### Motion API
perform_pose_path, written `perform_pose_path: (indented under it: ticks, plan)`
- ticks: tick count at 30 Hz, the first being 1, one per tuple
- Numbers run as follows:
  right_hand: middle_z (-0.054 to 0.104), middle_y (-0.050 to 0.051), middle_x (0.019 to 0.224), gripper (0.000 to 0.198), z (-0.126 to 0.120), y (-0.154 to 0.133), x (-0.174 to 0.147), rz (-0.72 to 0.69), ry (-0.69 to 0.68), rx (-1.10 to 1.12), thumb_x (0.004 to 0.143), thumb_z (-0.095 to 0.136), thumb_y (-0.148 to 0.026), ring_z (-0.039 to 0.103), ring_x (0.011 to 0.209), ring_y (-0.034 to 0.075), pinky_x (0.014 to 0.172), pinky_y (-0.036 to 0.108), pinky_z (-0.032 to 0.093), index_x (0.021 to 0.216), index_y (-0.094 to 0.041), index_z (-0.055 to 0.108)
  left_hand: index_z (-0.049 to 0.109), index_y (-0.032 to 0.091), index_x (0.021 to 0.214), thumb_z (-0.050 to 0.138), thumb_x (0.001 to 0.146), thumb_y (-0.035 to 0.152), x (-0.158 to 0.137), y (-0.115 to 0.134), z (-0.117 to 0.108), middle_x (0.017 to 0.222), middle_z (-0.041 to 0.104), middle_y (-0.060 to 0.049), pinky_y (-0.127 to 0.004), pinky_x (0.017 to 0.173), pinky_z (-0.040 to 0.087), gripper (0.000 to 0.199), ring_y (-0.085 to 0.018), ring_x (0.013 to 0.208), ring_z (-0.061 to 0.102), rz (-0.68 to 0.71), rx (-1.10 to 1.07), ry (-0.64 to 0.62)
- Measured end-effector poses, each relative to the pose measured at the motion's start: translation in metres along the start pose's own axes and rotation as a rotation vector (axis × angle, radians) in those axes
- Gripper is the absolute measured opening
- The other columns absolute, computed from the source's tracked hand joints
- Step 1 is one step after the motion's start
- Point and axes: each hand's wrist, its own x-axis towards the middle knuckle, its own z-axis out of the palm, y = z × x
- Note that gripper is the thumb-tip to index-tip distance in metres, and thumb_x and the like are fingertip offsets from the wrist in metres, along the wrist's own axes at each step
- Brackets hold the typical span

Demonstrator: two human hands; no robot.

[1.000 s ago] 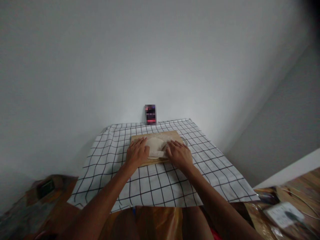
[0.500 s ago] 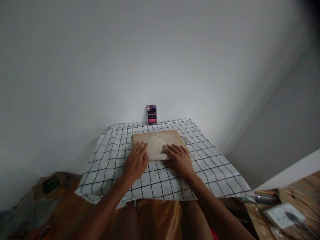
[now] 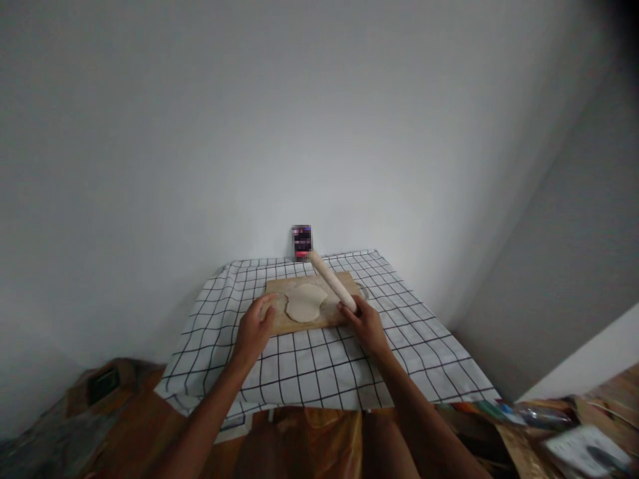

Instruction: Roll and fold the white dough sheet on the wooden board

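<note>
A flat, uneven round of dough (image 3: 305, 303) lies on a floured wooden board (image 3: 292, 328). My right hand (image 3: 366, 324) grips one end of a pale rolling pin (image 3: 333, 279), which is raised and slants up to the left, over the board's far edge. At the left side of the board is my left hand (image 3: 255, 326), its fingers curved and apart with nothing in them. A small gap separates it from the dough.
A black-and-white checked cloth (image 3: 299, 372) covers the table under the board. Against the wall behind stands a phone-like screen (image 3: 301, 242), blurred out. A cardboard box (image 3: 102, 386) sits low at the left; a white power strip (image 3: 586, 447) lies at the lower right.
The rolling pin has been lifted off the dough and swung up at a slant in my right hand. My left hand has let go of it and drawn back left.
</note>
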Motion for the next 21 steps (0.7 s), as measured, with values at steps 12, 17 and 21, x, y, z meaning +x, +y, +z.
perform_pose_path:
  ticks: [12, 17, 21]
  plan:
    - [0.053, -0.003, 0.073, 0.042, -0.002, 0.000, 0.000, 0.025, 0.023, 0.158, 0.091, 0.066, -0.059, 0.046, 0.067, 0.016, 0.060, 0.027, 0.037, 0.097, -0.018, 0.071, 0.069, 0.021, 0.131, 0.068, 0.091, 0.053, 0.003, 0.065, 0.060, 0.138, 0.069, -0.015, -0.055, 0.110, 0.048, 0.051, -0.039, 0.129, 0.060, -0.012, 0.541, -0.200]
    - [0.052, -0.003, 0.071, 0.044, -0.001, 0.002, 0.001, 0.057, 0.027, 0.182, 0.090, 0.067, -0.060, 0.045, 0.065, 0.016, 0.058, 0.027, 0.036, 0.101, -0.018, 0.072, 0.068, 0.023, 0.132, 0.068, 0.092, 0.048, 0.008, 0.073, 0.067, 0.136, 0.069, -0.014, -0.051, 0.110, 0.047, 0.047, -0.038, 0.127, 0.061, 0.026, 0.578, -0.269]
    - [0.054, -0.002, 0.072, 0.045, -0.001, 0.003, 0.002, 0.062, 0.041, 0.177, 0.090, 0.068, -0.061, 0.046, 0.066, 0.016, 0.059, 0.027, 0.038, 0.100, -0.018, 0.073, 0.067, 0.021, 0.133, 0.070, 0.091, 0.049, 0.016, 0.062, 0.069, 0.138, 0.069, -0.015, -0.050, 0.114, 0.046, 0.050, -0.037, 0.131, 0.060, 0.081, 0.551, -0.315]
